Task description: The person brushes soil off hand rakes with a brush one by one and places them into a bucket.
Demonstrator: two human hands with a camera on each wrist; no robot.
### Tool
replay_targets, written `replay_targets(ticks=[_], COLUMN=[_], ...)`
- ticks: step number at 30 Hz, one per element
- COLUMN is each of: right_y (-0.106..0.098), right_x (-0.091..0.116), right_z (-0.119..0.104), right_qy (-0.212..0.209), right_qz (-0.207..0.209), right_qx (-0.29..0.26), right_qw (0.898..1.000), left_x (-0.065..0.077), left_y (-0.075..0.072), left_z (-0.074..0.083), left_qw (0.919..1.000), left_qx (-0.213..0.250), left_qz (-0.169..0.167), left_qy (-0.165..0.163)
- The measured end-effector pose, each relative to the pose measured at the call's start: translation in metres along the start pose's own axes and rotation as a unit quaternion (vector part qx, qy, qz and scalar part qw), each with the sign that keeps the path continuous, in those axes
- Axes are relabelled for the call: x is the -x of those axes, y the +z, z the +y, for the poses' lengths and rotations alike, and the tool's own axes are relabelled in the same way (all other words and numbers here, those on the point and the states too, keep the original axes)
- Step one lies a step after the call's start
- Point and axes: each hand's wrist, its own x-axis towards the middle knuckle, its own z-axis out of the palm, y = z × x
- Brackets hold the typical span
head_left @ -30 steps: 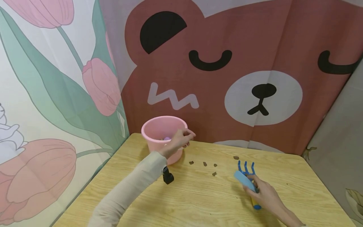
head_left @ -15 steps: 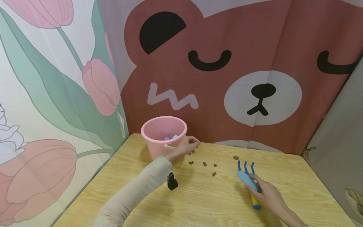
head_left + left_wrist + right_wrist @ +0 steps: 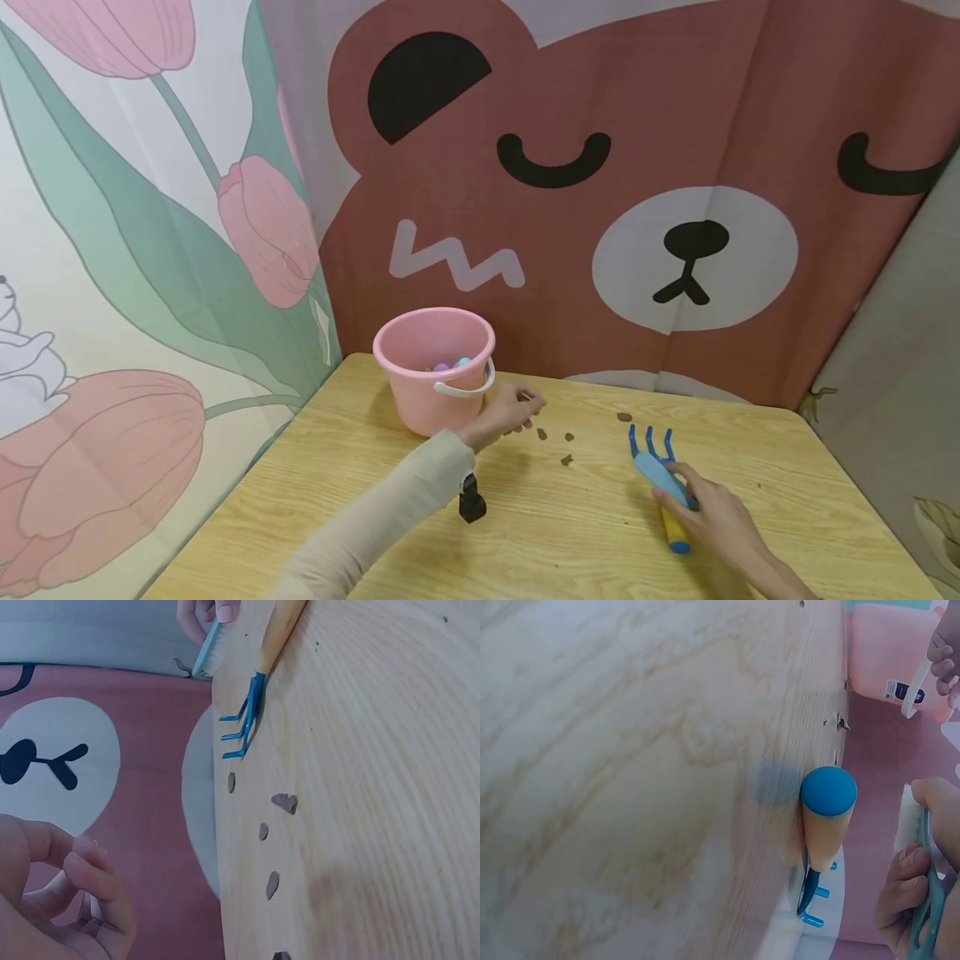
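My left hand (image 3: 512,408) is over the table just right of the pink bucket (image 3: 420,404), its fingers loosely curled; nothing shows between them in the left wrist view. My right hand (image 3: 716,512) grips a light-blue scrubbing brush (image 3: 660,477) with white bristles, which the right wrist view shows best. Below the brush, a small hand rake (image 3: 675,533) with blue tines and a yellow handle lies on the table. Several small brown flakes (image 3: 542,434) are scattered between the bucket and the rake. The left hand covers part of that area in the head view.
The bucket has a white handle (image 3: 459,392) hanging at its front, and a purple object (image 3: 441,367) and a light-blue one inside. The wooden table (image 3: 525,542) meets a bear-print curtain (image 3: 570,317) behind and a tulip-print curtain (image 3: 247,333) at left.
My left hand has come away from the bucket's rim, moving right and down toward the brown flakes. The right hand has shifted slightly right and down with the brush; the rake stays put.
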Motion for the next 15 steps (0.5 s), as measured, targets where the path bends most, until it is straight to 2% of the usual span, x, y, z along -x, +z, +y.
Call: replay_targets(ticks=[7,15], right_y=[-0.002,-0.006], right_x=[0.003,0.001], right_z=[0.004,0.002], right_qy=[0.01,0.022], right_qz=[0.003,-0.001], right_qx=[0.01,0.006], right_qw=[1.0,1.0], left_x=[-0.003,0.0], left_y=[0.016,0.045], left_z=[-0.017,-0.036], left_qw=[0.9997,0.9998], left_qx=[0.006,-0.003], left_qz=[-0.012,-0.009], left_qy=[0.018,-0.019])
